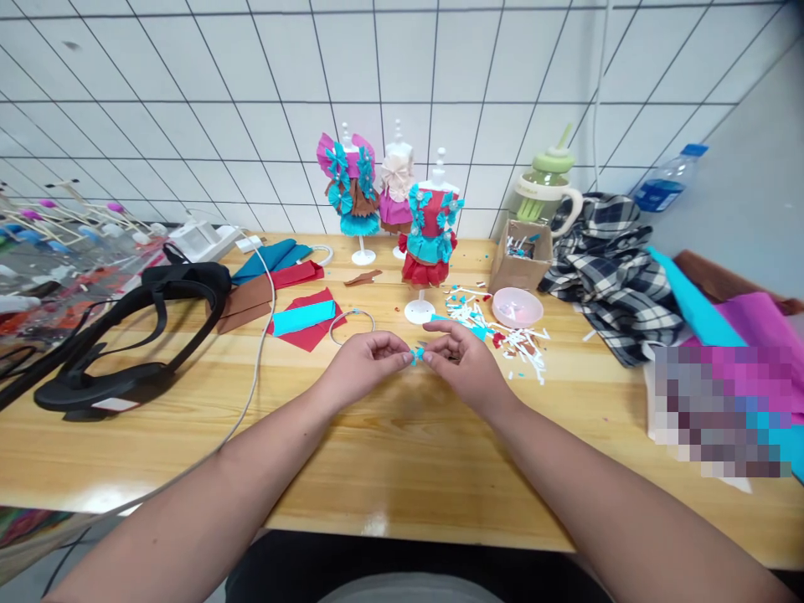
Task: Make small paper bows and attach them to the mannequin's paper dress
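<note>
Between my two hands is a small turquoise paper flower [418,356], held just above the wooden table. My left hand [375,360] pinches its left side with thumb and forefinger. On the other side, my right hand [461,360] grips it between thumb and fingers. Right behind my hands stands a small white dress form [433,243] clothed in red and turquoise crepe paper with turquoise flowers. Two more dressed forms, one in pink, brown and turquoise [355,193] and one in cream and pink [398,184], stand farther back by the wall.
White paper scraps [524,343] lie around a pink bowl [517,308] and a cardboard box [520,260] at right. Folded crepe paper [305,318], a wire ring [352,313], a white cable [257,360] and a black headset [144,335] are at left. A green-lidded jug [549,188] stands behind.
</note>
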`<state>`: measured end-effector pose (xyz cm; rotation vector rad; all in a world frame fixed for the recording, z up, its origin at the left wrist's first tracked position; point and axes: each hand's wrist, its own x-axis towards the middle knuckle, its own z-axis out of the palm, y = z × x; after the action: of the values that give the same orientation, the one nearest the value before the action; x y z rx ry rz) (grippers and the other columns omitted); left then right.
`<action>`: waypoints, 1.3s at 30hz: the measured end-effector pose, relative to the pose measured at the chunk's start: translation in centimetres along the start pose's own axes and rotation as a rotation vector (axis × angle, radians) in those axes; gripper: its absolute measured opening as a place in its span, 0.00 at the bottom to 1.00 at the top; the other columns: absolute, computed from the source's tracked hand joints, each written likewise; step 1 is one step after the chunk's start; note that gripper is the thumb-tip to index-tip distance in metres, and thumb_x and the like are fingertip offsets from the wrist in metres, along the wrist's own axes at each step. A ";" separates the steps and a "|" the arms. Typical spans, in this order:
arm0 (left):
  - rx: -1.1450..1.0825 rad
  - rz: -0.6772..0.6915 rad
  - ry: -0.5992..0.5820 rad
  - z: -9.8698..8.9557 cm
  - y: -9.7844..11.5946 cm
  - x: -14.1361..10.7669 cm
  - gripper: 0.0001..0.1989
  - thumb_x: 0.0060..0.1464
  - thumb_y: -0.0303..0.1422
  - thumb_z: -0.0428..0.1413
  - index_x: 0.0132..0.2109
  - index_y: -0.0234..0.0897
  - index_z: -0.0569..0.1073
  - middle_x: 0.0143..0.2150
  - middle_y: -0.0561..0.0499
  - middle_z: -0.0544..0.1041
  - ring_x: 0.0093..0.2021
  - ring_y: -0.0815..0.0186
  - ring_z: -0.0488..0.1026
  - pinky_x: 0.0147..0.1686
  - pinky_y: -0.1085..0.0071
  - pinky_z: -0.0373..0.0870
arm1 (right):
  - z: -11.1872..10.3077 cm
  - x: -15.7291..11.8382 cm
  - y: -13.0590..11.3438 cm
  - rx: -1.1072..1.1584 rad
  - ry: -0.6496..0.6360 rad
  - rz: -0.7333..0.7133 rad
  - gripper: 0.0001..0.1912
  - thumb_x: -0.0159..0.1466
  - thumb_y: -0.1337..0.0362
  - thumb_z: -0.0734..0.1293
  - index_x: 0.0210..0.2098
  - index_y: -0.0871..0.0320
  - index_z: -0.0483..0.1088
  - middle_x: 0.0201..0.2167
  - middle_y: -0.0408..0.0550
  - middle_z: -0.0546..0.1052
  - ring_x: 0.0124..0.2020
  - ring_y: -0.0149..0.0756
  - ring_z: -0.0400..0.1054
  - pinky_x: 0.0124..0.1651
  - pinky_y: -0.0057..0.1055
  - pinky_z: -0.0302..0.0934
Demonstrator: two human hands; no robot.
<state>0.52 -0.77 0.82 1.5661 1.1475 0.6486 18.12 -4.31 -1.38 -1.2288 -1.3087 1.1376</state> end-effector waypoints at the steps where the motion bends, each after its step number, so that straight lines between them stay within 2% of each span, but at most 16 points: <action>1: -0.002 0.004 -0.011 0.0 0.0 0.0 0.14 0.44 0.41 0.61 0.34 0.36 0.75 0.31 0.50 0.77 0.33 0.64 0.72 0.35 0.69 0.66 | 0.0 0.0 0.0 -0.019 0.008 -0.007 0.21 0.55 0.65 0.67 0.48 0.57 0.66 0.29 0.42 0.74 0.27 0.30 0.67 0.31 0.29 0.61; 5: -0.004 0.003 -0.036 0.0 0.4 -0.1 0.14 0.44 0.42 0.61 0.34 0.36 0.76 0.32 0.50 0.77 0.34 0.64 0.72 0.35 0.70 0.66 | 0.0 -0.2 -0.1 -0.100 0.022 -0.056 0.20 0.55 0.66 0.66 0.48 0.56 0.66 0.29 0.42 0.75 0.27 0.30 0.67 0.30 0.28 0.60; 9: -0.030 -0.031 0.012 -0.1 0.6 -0.3 0.12 0.45 0.42 0.61 0.31 0.36 0.76 0.29 0.53 0.76 0.32 0.66 0.71 0.35 0.71 0.64 | 0.3 -0.3 0.0 -0.094 0.041 -0.086 0.19 0.56 0.65 0.66 0.48 0.56 0.66 0.30 0.43 0.76 0.28 0.31 0.67 0.30 0.28 0.61; 13: -0.212 -0.065 0.066 0.1 0.3 -0.2 0.12 0.44 0.40 0.63 0.29 0.36 0.75 0.29 0.53 0.76 0.33 0.67 0.70 0.37 0.71 0.63 | 0.9 -0.4 0.4 -0.030 0.093 -0.089 0.19 0.56 0.64 0.67 0.48 0.55 0.66 0.29 0.43 0.74 0.26 0.30 0.66 0.27 0.27 0.59; 17: -0.384 -0.102 0.076 0.3 -0.4 0.1 0.11 0.43 0.38 0.65 0.29 0.36 0.74 0.28 0.55 0.74 0.31 0.70 0.67 0.35 0.74 0.62 | 1.2 -0.3 0.7 0.020 0.096 -0.079 0.19 0.57 0.63 0.66 0.48 0.56 0.65 0.29 0.43 0.74 0.27 0.30 0.66 0.29 0.27 0.60; 20: -0.438 -0.105 0.057 0.4 -0.7 0.3 0.11 0.44 0.39 0.64 0.31 0.36 0.75 0.28 0.55 0.72 0.31 0.71 0.66 0.35 0.75 0.62 | 1.2 -0.2 0.8 0.039 0.102 -0.067 0.20 0.57 0.63 0.66 0.49 0.56 0.64 0.29 0.43 0.74 0.26 0.30 0.65 0.28 0.27 0.60; 23: -0.467 -0.086 -0.007 0.5 -0.8 0.3 0.14 0.50 0.44 0.59 0.38 0.37 0.76 0.31 0.53 0.72 0.34 0.69 0.68 0.38 0.73 0.64 | 1.0 -0.1 0.7 0.034 0.128 -0.064 0.21 0.57 0.63 0.67 0.50 0.55 0.63 0.29 0.42 0.74 0.23 0.29 0.63 0.27 0.26 0.58; 25: -0.442 -0.091 -0.065 0.6 -0.8 0.2 0.16 0.49 0.43 0.60 0.40 0.37 0.75 0.34 0.52 0.73 0.36 0.68 0.68 0.39 0.72 0.64 | 0.9 -0.1 0.6 0.030 0.139 -0.066 0.20 0.57 0.63 0.67 0.49 0.55 0.64 0.29 0.42 0.74 0.23 0.28 0.63 0.27 0.26 0.58; 27: -0.376 -0.089 -0.082 0.8 -0.7 0.1 0.15 0.46 0.41 0.63 0.39 0.36 0.74 0.35 0.52 0.74 0.36 0.68 0.69 0.40 0.73 0.64 | 0.9 -0.1 0.5 0.013 0.137 -0.071 0.20 0.56 0.64 0.67 0.48 0.55 0.64 0.29 0.41 0.74 0.23 0.28 0.62 0.27 0.26 0.57; 34: -0.002 -0.003 0.066 1.1 -0.1 0.1 0.15 0.45 0.43 0.61 0.31 0.34 0.73 0.28 0.54 0.73 0.30 0.69 0.67 0.32 0.74 0.62 | 1.1 -0.4 0.4 -0.091 0.152 -0.121 0.18 0.56 0.66 0.65 0.47 0.55 0.66 0.36 0.43 0.74 0.21 0.24 0.56 0.27 0.26 0.57; 39: 0.110 0.026 0.027 1.0 0.3 -0.1 0.13 0.46 0.41 0.59 0.29 0.34 0.72 0.26 0.55 0.72 0.28 0.70 0.66 0.30 0.75 0.62 | 1.0 -0.3 0.6 -0.043 0.118 -0.095 0.19 0.56 0.66 0.65 0.48 0.55 0.64 0.32 0.41 0.73 0.20 0.24 0.56 0.25 0.25 0.55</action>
<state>1.48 -1.28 0.83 1.6723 1.2023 0.6342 17.16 -4.56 -2.05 -1.2329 -1.2940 0.9605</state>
